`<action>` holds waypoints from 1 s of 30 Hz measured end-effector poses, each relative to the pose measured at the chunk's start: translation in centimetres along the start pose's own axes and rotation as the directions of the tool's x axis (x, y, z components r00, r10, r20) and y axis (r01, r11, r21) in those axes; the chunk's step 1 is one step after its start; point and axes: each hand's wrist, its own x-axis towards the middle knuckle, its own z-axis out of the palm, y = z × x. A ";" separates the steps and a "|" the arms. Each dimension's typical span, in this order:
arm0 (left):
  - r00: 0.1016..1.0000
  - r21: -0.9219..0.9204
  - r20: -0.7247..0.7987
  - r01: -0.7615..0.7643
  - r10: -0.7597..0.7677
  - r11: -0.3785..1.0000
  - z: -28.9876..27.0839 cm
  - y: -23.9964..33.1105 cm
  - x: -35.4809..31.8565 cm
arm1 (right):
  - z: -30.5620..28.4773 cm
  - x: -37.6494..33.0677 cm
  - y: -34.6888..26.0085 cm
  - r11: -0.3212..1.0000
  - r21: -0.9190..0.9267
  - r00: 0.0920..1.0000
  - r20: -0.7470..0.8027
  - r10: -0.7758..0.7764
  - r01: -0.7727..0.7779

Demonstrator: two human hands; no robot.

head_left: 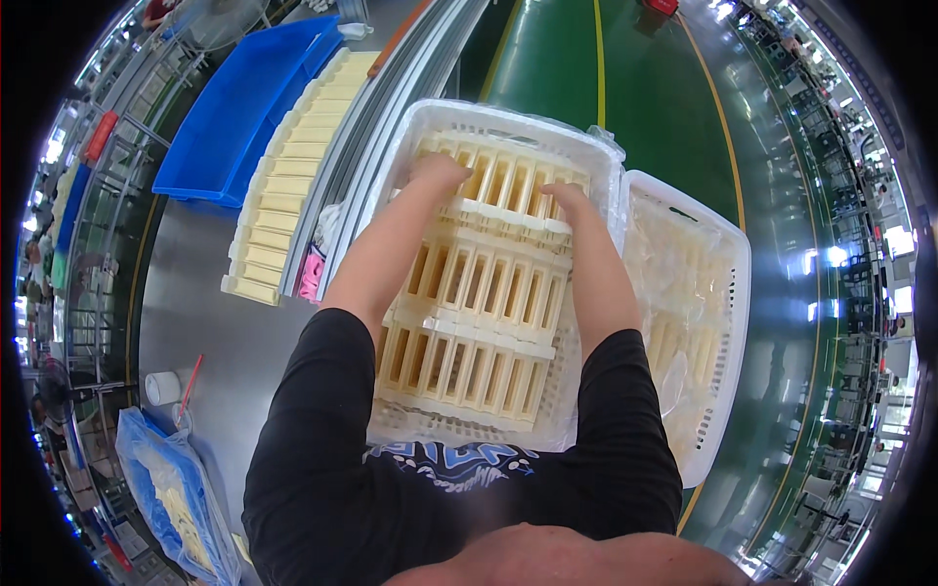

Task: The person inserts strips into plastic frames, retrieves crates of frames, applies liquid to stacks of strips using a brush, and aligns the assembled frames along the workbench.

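Note:
A white plastic basket (pixel 614 181) lined with clear film stands in front of me. Inside lie three rows of cream, slotted rectangular plastic frames, set side by side; the middle row (pixel 489 285) and near row (pixel 459 366) rest untouched. At the far row (pixel 503 210), my left hand (pixel 440 174) closes round the left end, its thumb over the top. My right hand (pixel 569 200) grips the same row's right end, with its fingertips hidden among the frames. Both arms reach forward across the basket.
Another white basket (pixel 740 283) with film-covered cream parts adjoins on the right. Left are metal rails (pixel 337 161), a long line of cream parts (pixel 283 186) and a blue bin (pixel 230 117). A blue-lined container (pixel 176 488) and white cup (pixel 162 388) sit lower left.

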 end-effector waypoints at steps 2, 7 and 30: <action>1.000 -0.020 0.006 0.003 -0.003 1.000 0.0 0.4 -0.4 | -0.4 0.0 0.5 1.000 0.003 1.000 -0.004 0.012 -0.012; 0.999 -0.037 -0.016 0.030 -0.031 0.999 0.1 0.5 -1.2 | 0.1 -1.7 -0.5 0.999 -0.040 0.998 -0.046 0.031 -0.033; 0.987 -0.340 -0.050 0.128 -0.154 0.932 -0.1 0.4 -0.9 | 0.0 -2.2 -1.0 0.992 -0.119 0.996 -0.083 0.035 -0.045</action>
